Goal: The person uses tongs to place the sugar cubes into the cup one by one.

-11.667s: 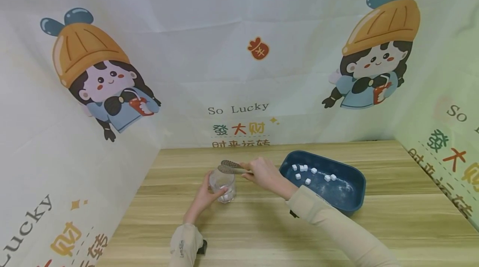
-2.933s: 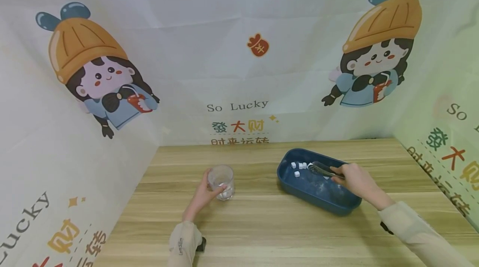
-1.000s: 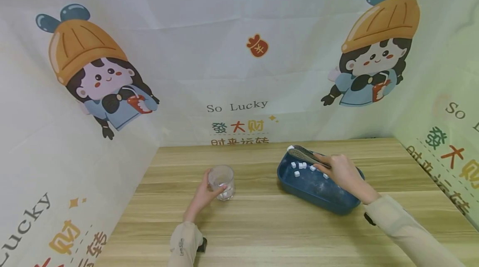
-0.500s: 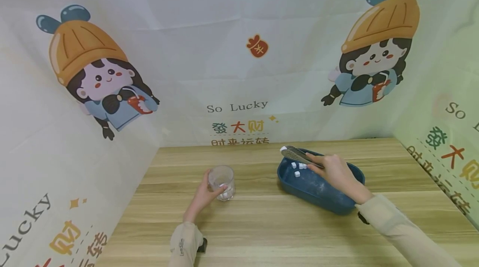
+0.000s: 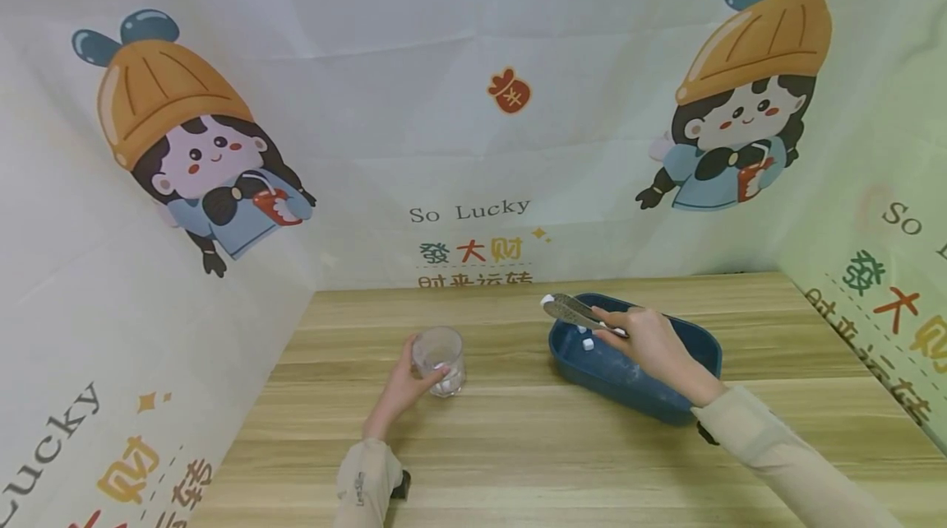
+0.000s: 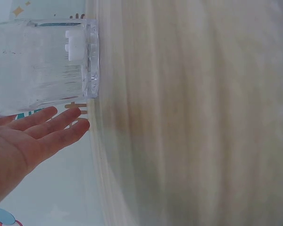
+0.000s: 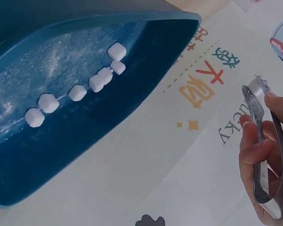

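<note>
In the head view my left hand (image 5: pixel 403 386) holds a clear drinking glass (image 5: pixel 438 343), thumb on the near side. Several white pieces (image 6: pixel 77 45) lie at the bottom of the glass in the left wrist view. My right hand (image 5: pixel 651 343) grips metal tongs (image 5: pixel 570 310) above the left end of a dark blue tray (image 5: pixel 629 391). Pinched between the tong tips is a small white cube (image 7: pixel 256 87), much like a sugar cube. More such cubes (image 7: pixel 77 92) lie in the tray, some hidden by the right hand in the head view.
The wooden table (image 5: pixel 503 462) meets a printed cloth backdrop (image 5: pixel 414 141) at its back edge. White powder is smeared over the tray's floor. Bare wood lies between the glass and the tray.
My right hand has lifted a cube out of the tray with the tongs and carried it leftward past the tray's left rim. The left hand and the glass have stayed in place.
</note>
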Action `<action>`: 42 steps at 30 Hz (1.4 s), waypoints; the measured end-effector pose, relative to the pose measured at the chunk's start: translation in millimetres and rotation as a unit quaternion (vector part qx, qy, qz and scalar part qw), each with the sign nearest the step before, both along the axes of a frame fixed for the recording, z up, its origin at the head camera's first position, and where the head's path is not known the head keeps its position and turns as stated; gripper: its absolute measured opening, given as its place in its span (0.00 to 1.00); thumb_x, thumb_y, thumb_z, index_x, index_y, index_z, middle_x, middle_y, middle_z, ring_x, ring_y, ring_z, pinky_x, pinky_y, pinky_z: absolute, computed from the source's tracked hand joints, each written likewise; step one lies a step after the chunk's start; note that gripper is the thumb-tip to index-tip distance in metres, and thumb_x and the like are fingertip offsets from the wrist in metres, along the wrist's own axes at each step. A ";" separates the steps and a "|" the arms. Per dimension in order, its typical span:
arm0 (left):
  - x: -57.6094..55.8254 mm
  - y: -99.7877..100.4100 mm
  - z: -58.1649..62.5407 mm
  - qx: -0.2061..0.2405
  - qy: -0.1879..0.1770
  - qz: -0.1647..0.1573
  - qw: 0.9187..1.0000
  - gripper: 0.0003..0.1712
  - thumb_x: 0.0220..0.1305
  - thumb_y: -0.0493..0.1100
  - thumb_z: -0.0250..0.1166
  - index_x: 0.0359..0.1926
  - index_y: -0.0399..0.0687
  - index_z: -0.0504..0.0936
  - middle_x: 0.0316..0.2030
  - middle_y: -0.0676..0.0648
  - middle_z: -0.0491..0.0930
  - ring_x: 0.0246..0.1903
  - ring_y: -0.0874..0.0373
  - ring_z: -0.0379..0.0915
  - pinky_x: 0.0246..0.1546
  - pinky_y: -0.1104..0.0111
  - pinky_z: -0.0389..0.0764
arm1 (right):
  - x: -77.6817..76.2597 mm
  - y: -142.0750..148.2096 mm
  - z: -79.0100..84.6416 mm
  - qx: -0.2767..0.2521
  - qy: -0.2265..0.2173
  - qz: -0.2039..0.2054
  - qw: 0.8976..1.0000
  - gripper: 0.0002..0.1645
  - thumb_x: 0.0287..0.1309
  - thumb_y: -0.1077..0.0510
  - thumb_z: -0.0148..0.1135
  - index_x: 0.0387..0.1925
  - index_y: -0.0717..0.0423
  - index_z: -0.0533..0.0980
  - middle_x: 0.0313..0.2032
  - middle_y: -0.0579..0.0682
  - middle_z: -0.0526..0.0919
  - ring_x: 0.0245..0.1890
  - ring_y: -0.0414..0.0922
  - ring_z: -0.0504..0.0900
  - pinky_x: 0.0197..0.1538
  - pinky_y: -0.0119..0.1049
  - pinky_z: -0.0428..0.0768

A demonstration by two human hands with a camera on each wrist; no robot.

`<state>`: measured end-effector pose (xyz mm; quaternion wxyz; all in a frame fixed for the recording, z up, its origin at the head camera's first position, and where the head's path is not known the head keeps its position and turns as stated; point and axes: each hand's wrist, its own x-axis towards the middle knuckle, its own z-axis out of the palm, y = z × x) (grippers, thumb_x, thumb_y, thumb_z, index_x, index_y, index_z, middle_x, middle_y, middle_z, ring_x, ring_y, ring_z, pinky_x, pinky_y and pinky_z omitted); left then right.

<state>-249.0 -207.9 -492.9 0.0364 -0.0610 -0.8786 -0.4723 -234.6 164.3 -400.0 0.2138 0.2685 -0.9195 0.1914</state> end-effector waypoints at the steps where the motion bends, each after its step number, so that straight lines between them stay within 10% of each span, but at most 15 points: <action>1: -0.2 -0.2 -0.4 0.000 -0.001 -0.001 1.000 0.49 0.51 0.50 0.66 0.65 0.38 0.47 0.60 0.27 0.58 0.58 0.32 0.58 0.58 0.45 0.62 | 0.4 -1.0 0.1 0.001 -0.001 0.000 1.000 0.21 0.50 0.54 0.62 0.47 0.59 0.77 0.19 0.48 0.82 0.10 0.30 0.56 0.14 0.23 0.57; 42: 0.4 -0.5 -1.1 0.011 -0.004 0.000 1.000 0.48 0.51 0.49 0.66 0.65 0.41 0.48 0.61 0.28 0.58 0.59 0.33 0.56 0.59 0.44 0.61 | 1.2 -30.6 7.9 -0.015 0.003 0.027 1.000 0.21 0.49 0.54 0.63 0.47 0.56 0.77 0.14 0.43 0.76 0.12 0.29 0.67 0.16 0.22 0.62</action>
